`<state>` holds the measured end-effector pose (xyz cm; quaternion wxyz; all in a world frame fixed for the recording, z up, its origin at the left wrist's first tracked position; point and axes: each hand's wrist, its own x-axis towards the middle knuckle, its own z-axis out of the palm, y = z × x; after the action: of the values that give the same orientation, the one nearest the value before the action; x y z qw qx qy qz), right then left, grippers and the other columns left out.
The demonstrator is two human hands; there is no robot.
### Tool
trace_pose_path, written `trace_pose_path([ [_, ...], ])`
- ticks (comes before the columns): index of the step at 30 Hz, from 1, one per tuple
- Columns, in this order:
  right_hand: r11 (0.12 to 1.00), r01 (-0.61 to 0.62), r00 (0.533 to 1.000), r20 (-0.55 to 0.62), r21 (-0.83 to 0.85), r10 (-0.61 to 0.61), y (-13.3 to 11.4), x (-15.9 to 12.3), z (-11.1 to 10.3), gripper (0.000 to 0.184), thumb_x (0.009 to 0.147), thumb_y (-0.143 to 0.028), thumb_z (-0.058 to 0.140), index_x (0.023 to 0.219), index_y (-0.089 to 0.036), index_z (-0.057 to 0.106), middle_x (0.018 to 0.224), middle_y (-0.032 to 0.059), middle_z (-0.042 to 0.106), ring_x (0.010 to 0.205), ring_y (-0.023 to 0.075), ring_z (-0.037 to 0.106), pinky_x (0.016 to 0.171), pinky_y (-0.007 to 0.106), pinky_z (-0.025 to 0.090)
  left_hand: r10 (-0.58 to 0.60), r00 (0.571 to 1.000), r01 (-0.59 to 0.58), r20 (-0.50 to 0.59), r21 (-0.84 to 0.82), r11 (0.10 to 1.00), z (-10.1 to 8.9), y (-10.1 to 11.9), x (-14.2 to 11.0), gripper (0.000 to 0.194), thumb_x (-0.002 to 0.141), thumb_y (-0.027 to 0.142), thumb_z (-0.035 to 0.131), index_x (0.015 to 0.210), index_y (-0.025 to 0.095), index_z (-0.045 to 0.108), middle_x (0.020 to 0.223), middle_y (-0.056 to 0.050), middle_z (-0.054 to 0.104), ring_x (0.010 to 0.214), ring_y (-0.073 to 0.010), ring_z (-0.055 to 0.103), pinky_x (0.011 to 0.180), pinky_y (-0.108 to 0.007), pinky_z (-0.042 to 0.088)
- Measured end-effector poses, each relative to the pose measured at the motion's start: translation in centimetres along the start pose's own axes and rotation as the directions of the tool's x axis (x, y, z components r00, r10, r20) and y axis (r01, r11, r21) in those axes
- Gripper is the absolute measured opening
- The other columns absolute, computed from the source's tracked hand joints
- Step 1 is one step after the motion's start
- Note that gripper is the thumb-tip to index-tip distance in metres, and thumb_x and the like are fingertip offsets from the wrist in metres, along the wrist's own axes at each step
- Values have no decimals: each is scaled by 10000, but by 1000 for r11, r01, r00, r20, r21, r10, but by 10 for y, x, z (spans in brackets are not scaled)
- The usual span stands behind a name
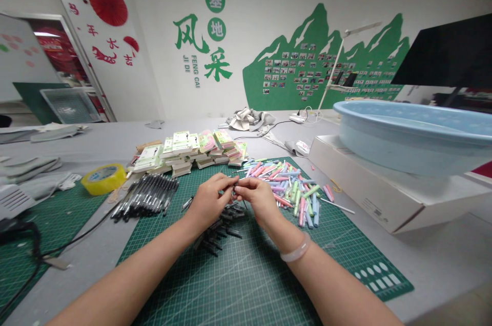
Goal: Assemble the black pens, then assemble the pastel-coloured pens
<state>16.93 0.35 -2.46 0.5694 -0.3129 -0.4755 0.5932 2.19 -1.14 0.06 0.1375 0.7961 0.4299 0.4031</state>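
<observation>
My left hand [213,196] and my right hand [257,197] meet fingertip to fingertip above the green cutting mat [230,285]. Both are closed in a pinch on a small dark piece [234,188], mostly hidden by the fingers; its exact kind I cannot make out. Under the hands lies a loose heap of black pen parts [217,236]. To the left, a row of black pens [148,197] lies side by side. Right of my hands spreads a pile of pastel plastic tubes [303,198] in pink, green, blue and purple, with thin white sticks among them.
Stacked small printed boxes [184,146] stand behind the hands. Yellow tape [103,179] lies left, near a black cable [80,236]. A blue basin [415,136] rests on a white carton [384,198] at right. Grey cloth [248,120] lies at the back.
</observation>
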Motion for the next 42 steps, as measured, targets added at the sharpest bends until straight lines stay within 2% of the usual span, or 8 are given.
trace_pose_path([
  [7, 997, 2, 999, 44, -80, 1, -3, 2, -1, 108, 611, -200, 692, 691, -136, 660, 601, 5, 628, 532, 111, 553, 560, 247, 443, -30, 999, 33, 39, -69, 997, -3, -2, 3, 282, 856, 208, 440, 1031, 220, 661, 929, -43, 635, 763, -140, 614, 653, -237, 509],
  [12, 927, -52, 978, 169, -372, 123, -3, 5, -9, 158, 617, -158, 655, 774, -164, 638, 515, -33, 583, 444, 116, 532, 474, 237, 412, -269, 963, 269, 24, -8, 963, -17, -46, 15, 355, 841, 260, 428, 1150, 191, 589, 805, -27, 651, 613, -144, 607, 573, -262, 500],
  [17, 667, 13, 918, 274, -745, 288, -5, -4, -10, 274, 542, -52, 687, 760, -201, 612, 514, -72, 564, 399, 91, 491, 434, 204, 322, -208, 977, 176, 35, 412, 894, -26, -87, 15, 160, 764, 255, 555, 821, 205, 695, 879, -48, 668, 858, -205, 596, 792, -309, 442],
  [21, 421, 180, 916, 307, -889, 257, -5, -10, -9, 238, 475, -94, 778, 616, -190, 612, 538, -47, 567, 470, 93, 473, 464, 212, 268, -158, 979, 87, 126, 440, 894, -12, -86, 15, 134, 758, 270, 585, 827, 221, 688, 864, -42, 649, 868, -205, 583, 775, -294, 423],
  [26, 280, 221, 944, 277, -934, 178, -4, -10, -9, 219, 482, -161, 801, 603, -198, 623, 586, -14, 603, 539, 127, 496, 509, 234, 273, -159, 978, 83, 133, 455, 887, 12, -79, 18, 124, 753, 253, 598, 853, 211, 658, 877, -53, 622, 898, -210, 563, 761, -282, 411],
  [33, 349, 121, 991, 131, -929, 5, -5, -1, -12, 77, 694, -201, 673, 765, -196, 643, 706, 27, 646, 674, 162, 560, 605, 261, 331, -199, 977, 150, 78, 412, 899, 5, -70, 18, 85, 759, 235, 556, 798, 198, 622, 806, -41, 646, 787, -191, 586, 702, -278, 418],
  [38, 508, 225, 970, 139, -831, -200, -3, 4, -14, 362, 708, -153, 651, 1059, -225, 593, 870, 32, 646, 751, 169, 564, 695, 283, 385, -155, 965, 142, 210, 76, 987, -10, -50, 16, 116, 756, 272, 552, 820, 199, 616, 745, -1, 655, 694, -148, 597, 654, -245, 446],
  [42, 528, 338, 939, 245, -779, -240, -4, 1, -9, 167, 715, -132, 623, 854, -220, 654, 826, 27, 656, 754, 177, 571, 709, 297, 397, -171, 923, 244, 344, -183, 952, -14, -36, 17, 161, 745, 308, 571, 823, 178, 626, 702, -3, 648, 643, -137, 594, 596, -240, 455],
])
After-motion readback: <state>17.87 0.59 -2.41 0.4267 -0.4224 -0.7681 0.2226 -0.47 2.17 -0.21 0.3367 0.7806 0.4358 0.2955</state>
